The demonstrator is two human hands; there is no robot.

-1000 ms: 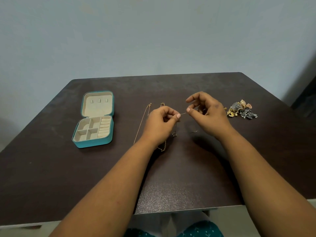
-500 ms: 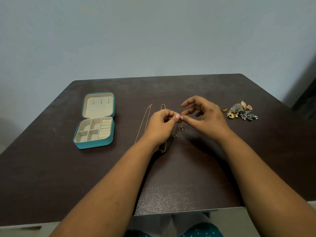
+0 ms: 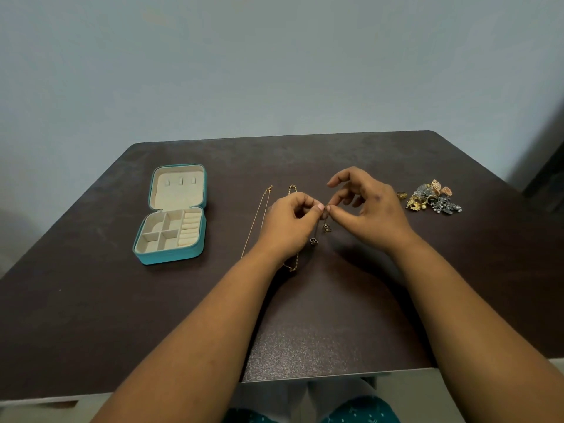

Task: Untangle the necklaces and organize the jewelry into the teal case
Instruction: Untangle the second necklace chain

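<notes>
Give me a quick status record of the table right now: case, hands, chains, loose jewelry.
case: teal case open, left side of table, compartments look empty
left hand: pinches a thin chain
right hand: pinches the same chain, fingertips meeting the left's
pendants: two small ones hang below the grip
laid-out necklace: straight, left of the hands
loose jewelry pile: right side, untouched

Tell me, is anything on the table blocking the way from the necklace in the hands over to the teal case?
Only a thin gold chain lies between the hands' necklace and the open teal case; it is flat, nothing tall.
</notes>
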